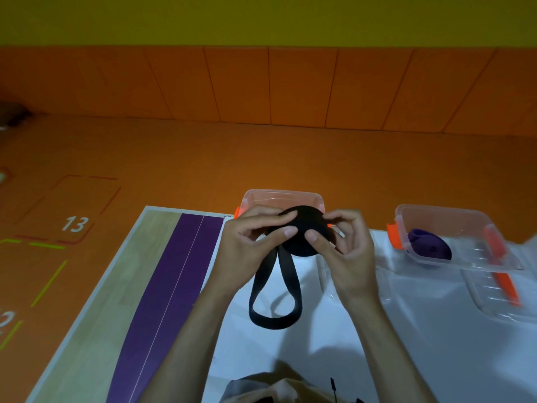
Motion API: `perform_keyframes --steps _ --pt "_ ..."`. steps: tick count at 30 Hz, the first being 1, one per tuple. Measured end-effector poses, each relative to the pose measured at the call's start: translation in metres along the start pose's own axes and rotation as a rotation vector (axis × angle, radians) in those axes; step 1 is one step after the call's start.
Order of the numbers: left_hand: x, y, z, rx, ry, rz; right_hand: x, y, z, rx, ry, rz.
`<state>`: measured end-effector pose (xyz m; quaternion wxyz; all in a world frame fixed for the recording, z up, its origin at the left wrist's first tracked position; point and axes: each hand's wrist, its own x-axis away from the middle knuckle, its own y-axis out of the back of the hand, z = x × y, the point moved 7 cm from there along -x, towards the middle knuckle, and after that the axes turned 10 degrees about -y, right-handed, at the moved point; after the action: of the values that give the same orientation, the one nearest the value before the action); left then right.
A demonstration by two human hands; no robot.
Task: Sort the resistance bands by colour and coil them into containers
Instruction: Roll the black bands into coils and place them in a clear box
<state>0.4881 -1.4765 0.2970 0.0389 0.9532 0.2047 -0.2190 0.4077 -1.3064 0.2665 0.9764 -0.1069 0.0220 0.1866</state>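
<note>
A black resistance band (299,237) is partly rolled into a coil that I hold above the white table. My left hand (250,245) pinches the coil's left side and my right hand (343,251) pinches its right side. The band's loose end hangs down as a loop (274,311) that touches the table. Just behind the coil stands a clear container (279,197) with orange clips; its inside is mostly hidden by my hands. A second clear container (476,225) at the right holds a coiled purple band (430,245). A long purple band (174,286) lies flat along the table's left side.
Clear lids (494,298) with an orange clip lie on the white cloth in front of the right container. The table's left edge (96,289) borders an orange floor with painted numbers. An orange padded wall runs behind.
</note>
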Motion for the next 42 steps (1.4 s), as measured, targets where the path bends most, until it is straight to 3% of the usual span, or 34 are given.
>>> perform_keyframes --steps 5,9,11,14,17,22,27,32,38,42 --pt "0.001 0.005 0.004 -0.01 0.035 -0.108 -0.002 0.0 0.001 0.013 -0.036 -0.016" --pt "0.003 0.001 0.006 0.015 0.051 0.007 -0.002 0.004 0.003 -0.013 -0.012 -0.128" --pt "0.0 0.004 0.006 0.003 0.056 0.053 -0.003 0.002 0.002 0.012 -0.009 -0.097" --pt "-0.003 0.01 0.003 -0.044 0.016 -0.005 -0.003 -0.003 0.0 0.023 -0.039 -0.021" --pt "0.0 0.009 0.005 -0.063 -0.001 -0.064 -0.005 -0.004 0.004 0.022 -0.044 -0.033" --pt "0.004 0.005 0.012 -0.064 0.035 -0.012 -0.007 -0.002 0.009 -0.015 0.026 -0.052" --pt "0.0 0.01 0.007 -0.112 -0.028 0.012 -0.004 -0.01 -0.007 0.002 -0.037 0.083" --pt "0.003 0.001 0.011 -0.082 -0.038 0.023 -0.004 -0.004 0.002 0.068 0.02 -0.001" --pt "0.035 0.028 0.077 -0.145 0.123 -0.009 -0.005 -0.007 0.01 0.136 0.043 -0.05" --pt "0.088 0.042 0.157 -0.211 0.451 -0.057 -0.004 -0.003 0.015 0.135 0.053 -0.091"
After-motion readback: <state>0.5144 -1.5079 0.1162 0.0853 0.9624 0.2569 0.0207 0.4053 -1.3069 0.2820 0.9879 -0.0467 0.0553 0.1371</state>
